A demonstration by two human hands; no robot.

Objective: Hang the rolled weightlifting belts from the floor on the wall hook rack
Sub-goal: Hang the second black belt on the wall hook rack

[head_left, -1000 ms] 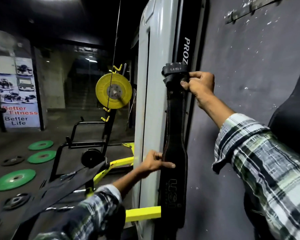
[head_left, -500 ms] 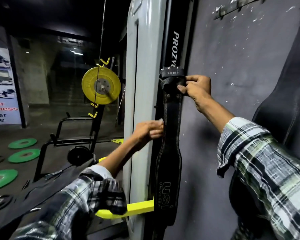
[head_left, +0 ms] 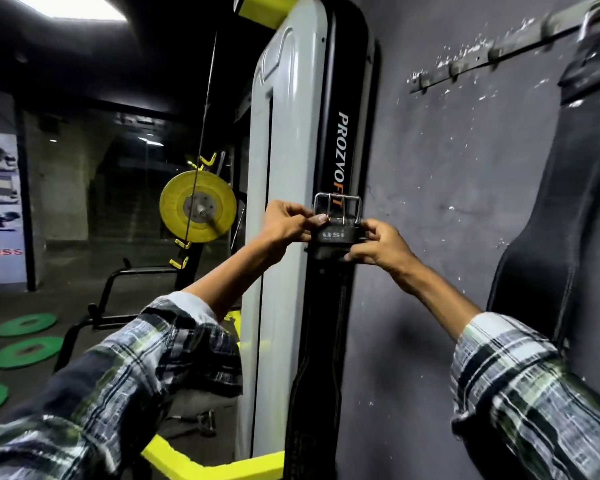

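An unrolled black weightlifting belt point(head_left: 317, 368) hangs straight down in front of me, its steel buckle point(head_left: 338, 207) at the top. My left hand point(head_left: 284, 225) pinches the belt's top end at the buckle from the left. My right hand point(head_left: 378, 245) grips the same end from the right, just below the buckle. The wall hook rack point(head_left: 496, 51), a dark metal strip with several hooks, runs along the grey wall high at the upper right, well above both hands. A second black belt point(head_left: 568, 209) hangs from the rack at the far right.
A tall white and black gym machine column point(head_left: 284, 168) stands right behind the held belt, with yellow bars point(head_left: 205, 465) at its base. A yellow weight plate point(head_left: 198, 206) sits on a rack behind. Green plates point(head_left: 25, 351) lie on the floor at left.
My left hand rose from the belt's middle to the buckle end. The buckle now stands up above both hands. The view tilted up, showing more of the hook rack.
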